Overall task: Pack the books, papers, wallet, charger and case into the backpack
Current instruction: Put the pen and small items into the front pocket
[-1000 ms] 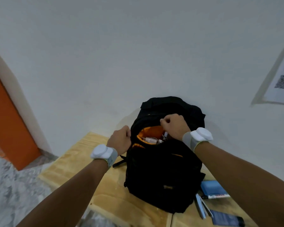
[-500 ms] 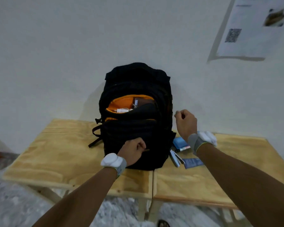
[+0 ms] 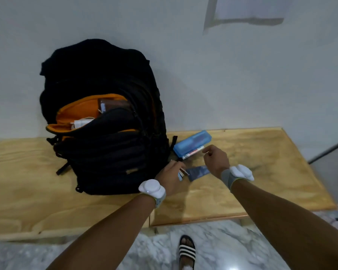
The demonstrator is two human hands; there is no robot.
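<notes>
Since the earlier frame both hands had dropped from the backpack (image 3: 105, 137) to the small items beside it. Blue case (image 3: 192, 143): it lay on the counter (image 3: 261, 172) just right of the backpack, near the counter's rear edge, with a marker (image 3: 193, 152) touching its front side. It appeared to be a rigid, translucent plastic box, probably light and smooth-sided, so a grip across its long sides near the middle would likely hold it level; loose contents, if any, could rattle or shift.

Right hand (image 3: 216, 159) hovered just in front of the case and marker, fingers loosely curled and holding nothing. Left hand (image 3: 171, 177) lay at the backpack's lower right corner, its fingers on or around some thin flat items (image 3: 181, 173); whether it gripped them could not be told. A dark flat packet (image 3: 198, 172) lay between the two hands.

Backpack: soft, black, upright against the wall, its orange-lined compartment gaping open with a brown wallet-like item (image 3: 115, 105) and a white charger (image 3: 80, 122) showing inside. Its limp mouth would probably need holding open for the stiff case.
</notes>
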